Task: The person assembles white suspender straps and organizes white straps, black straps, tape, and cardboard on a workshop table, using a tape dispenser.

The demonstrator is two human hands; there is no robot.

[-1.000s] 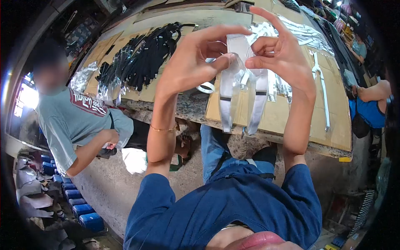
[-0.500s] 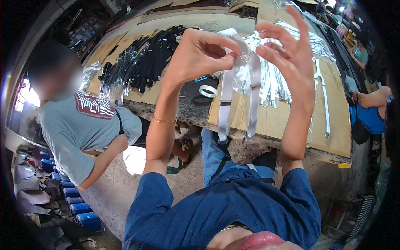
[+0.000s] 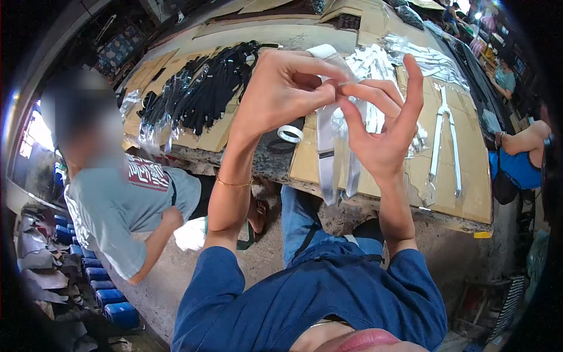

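Observation:
Raised over the table's front edge, my left hand has thumb and forefinger pinched on the top of a pair of pale grey-white suspenders. Their two straps hang down past the table edge, with dark sliders and some clear plastic around the upper part. My right hand meets the left at the fingertips. Its thumb and a finger are pinched together there, while another finger points up. What lies between the right fingertips is too small to make out. Behind the hands is a pile of white suspenders in clear plastic.
A roll of white tape is near the table edge. Black straps in plastic are heaped at the left. White Y-shaped suspenders lie on cardboard at the right. A person in a grey shirt is at my left; others are at far right.
My right hand has come left and down, from spread fingers apart from the left hand to a pinch at the left fingertips. The hanging straps have swung slightly.

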